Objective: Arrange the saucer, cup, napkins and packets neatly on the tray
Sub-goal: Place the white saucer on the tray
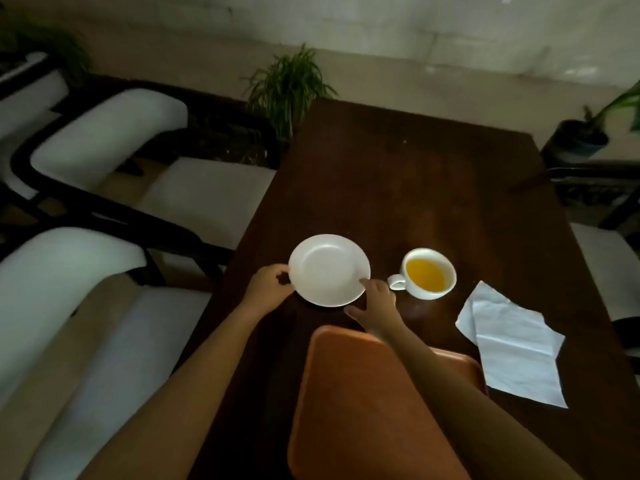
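Left hand (266,287) grip, right hand (379,306) touch, saucer (329,270) rim beyond tray (360,403)

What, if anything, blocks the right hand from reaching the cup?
Probably nothing, so likely yes: the right hand touches the saucer's right rim, and the cup stands close by on the table, its handle turned toward the hand. It must leave the saucer first.
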`<control>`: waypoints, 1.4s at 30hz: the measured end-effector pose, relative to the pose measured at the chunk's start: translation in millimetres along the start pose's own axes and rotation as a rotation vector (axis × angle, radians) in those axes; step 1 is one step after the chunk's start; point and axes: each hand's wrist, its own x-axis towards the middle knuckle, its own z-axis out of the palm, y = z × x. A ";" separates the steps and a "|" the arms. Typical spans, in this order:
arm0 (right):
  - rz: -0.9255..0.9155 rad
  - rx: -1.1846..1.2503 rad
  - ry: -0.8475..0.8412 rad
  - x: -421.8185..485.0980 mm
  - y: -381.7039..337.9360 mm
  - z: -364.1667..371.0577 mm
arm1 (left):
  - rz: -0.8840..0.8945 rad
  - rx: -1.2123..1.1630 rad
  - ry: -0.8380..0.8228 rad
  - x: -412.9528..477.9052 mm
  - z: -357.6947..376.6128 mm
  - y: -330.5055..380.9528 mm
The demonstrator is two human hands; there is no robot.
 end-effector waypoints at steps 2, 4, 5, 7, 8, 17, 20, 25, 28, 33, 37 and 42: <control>0.030 -0.011 0.053 13.6 -2.2 3.2 | 0.015 0.038 0.023 15.9 -0.3 -1.7; 0.071 -0.019 0.064 25.6 -4.4 5.9 | -0.010 0.054 0.011 30.2 0.2 -1.1; 0.090 -0.025 0.059 31.7 -4.9 8.1 | -0.017 0.060 0.000 38.2 2.3 -1.9; 0.107 -0.039 0.057 41.5 -5.4 12.7 | -0.012 0.094 -0.015 50.0 6.8 -1.6; 0.111 -0.042 0.064 46.2 -6.0 13.2 | -0.002 0.119 -0.015 54.4 7.7 1.1; 0.140 0.027 0.095 62.9 -5.4 14.9 | 0.063 0.198 0.047 72.2 21.2 12.0; 0.138 0.028 0.101 62.2 -6.3 13.7 | 0.061 0.207 0.066 68.9 20.5 14.0; 0.122 0.036 0.125 50.7 -7.9 13.6 | 0.065 0.227 0.074 57.6 19.0 13.5; 0.106 0.048 0.135 38.0 -6.2 12.2 | 0.076 0.220 0.072 45.1 18.9 13.8; 0.068 0.054 0.167 9.1 -4.3 8.4 | 0.103 0.197 0.119 13.4 21.7 14.2; 0.020 0.089 0.148 -21.4 5.9 1.3 | 0.125 0.204 0.156 -22.5 25.6 14.2; -0.011 0.129 0.107 -64.8 27.4 -1.9 | 0.128 0.152 0.184 -76.9 43.7 14.4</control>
